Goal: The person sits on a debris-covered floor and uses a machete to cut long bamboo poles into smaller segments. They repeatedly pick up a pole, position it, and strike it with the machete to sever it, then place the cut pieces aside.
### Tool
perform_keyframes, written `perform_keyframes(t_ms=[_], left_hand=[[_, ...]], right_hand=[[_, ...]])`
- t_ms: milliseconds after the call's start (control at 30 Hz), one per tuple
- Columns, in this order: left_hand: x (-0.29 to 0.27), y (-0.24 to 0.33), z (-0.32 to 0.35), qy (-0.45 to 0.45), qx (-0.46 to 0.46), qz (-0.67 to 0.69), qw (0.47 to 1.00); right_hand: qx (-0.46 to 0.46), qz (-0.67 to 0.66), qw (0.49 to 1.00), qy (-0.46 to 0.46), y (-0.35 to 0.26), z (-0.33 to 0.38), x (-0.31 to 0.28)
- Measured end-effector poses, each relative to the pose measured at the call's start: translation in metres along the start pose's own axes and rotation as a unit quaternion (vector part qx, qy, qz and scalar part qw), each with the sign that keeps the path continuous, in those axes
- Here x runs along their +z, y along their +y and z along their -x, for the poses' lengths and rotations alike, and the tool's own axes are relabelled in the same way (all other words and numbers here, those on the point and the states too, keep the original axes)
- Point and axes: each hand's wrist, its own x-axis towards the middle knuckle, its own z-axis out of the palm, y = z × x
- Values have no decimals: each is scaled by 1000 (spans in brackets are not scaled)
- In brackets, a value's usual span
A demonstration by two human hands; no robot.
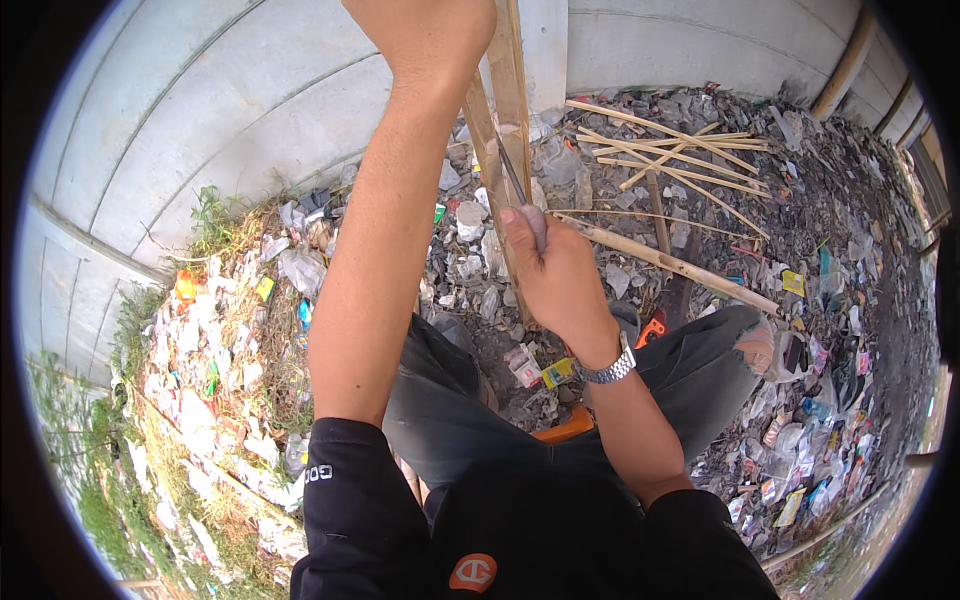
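My left hand (425, 35) is raised at the upper edge, curled at the top of a bamboo strip (483, 140); its fingertips are out of sight. The strip slants down from it past my right hand. In my right hand (565, 275) is a knife, its greyish handle (536, 226) in my closed fingers and my thumb along it. The narrow dark blade (511, 165) points up beside the strip; whether it touches cannot be made out. Another upright bamboo piece (510, 65) stands just behind.
Thin bamboo strips (680, 150) lie crossed at the far right, with a longer bamboo pole (680, 265) nearer. An orange handle (650, 330) and an orange object (565, 427) show by my legs. Litter covers the ground below a pale panel wall (250, 90).
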Motion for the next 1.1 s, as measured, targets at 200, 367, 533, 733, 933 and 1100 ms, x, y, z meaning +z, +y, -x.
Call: perform_keyframes(t_ms=[200,367,533,733,933,1100], left_hand=[[-11,21,-6,5,2,-29,1000],[-2,23,1,-15,31,22,999],[3,37,7,-41,-33,29,998],[6,17,-1,-50,-18,132,990],[13,12,5,-43,-16,-54,997],[-2,5,-6,2,74,-84,994]], right_hand=[[24,21,999,-22,56,26,23],[15,-69,997,-23,76,37,26],[175,-338,917,-123,106,35,24],[202,-542,786,-218,125,29,31],[148,-221,962,-53,98,18,25],[86,-59,994,-26,61,18,25]])
